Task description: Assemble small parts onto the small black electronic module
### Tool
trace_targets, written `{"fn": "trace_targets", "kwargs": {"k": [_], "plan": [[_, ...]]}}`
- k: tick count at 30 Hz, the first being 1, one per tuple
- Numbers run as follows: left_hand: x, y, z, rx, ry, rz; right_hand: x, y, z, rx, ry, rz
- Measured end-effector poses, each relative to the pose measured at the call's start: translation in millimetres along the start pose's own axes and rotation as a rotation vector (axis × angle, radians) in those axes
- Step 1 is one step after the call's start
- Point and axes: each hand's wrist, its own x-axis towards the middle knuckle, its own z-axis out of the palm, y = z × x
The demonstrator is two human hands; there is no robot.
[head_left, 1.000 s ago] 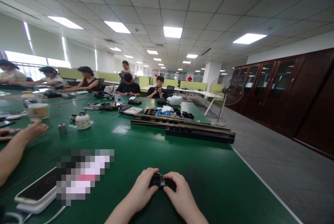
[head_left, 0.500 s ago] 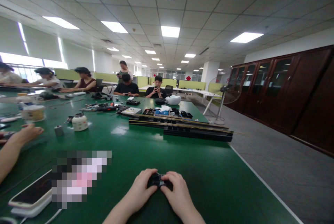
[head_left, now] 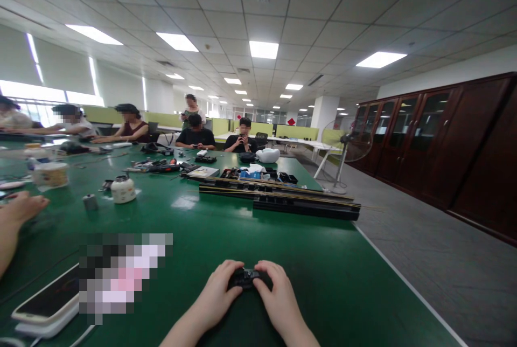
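Low in the middle of the view, my left hand (head_left: 218,287) and my right hand (head_left: 277,290) meet over a small black device (head_left: 244,278) on the green table (head_left: 323,266). Both hands have their fingers curled round it, one at each end, with the thumbs pressed on its top. Most of the device is hidden under my fingers, so only its dark middle with a small light detail shows.
A phone (head_left: 46,301) lies at the lower left beside a blurred patch. Another person's hand (head_left: 20,208) rests on the table at the left. Long black rails (head_left: 283,199), a white pot (head_left: 122,189), a small cylinder (head_left: 90,201) and tools lie further back. Several people sit at the far end. Wooden cabinets (head_left: 444,137) line the right wall.
The other person's hand at the left has drawn back toward the left edge. My hands stay clasped on the black device; the view has shifted slightly.
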Motion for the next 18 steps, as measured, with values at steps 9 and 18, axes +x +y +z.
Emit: {"fn": "trace_targets", "kwargs": {"k": [9, 18], "plan": [[0, -2, -0.4, -0.019, -0.01, -0.041, 2, 6, -10, 0.132, 0.216, 0.035], [-1, 3, -4.7, 0.009, -0.037, -0.052, 9, 20, -26, 0.145, 0.461, 0.142]]}}
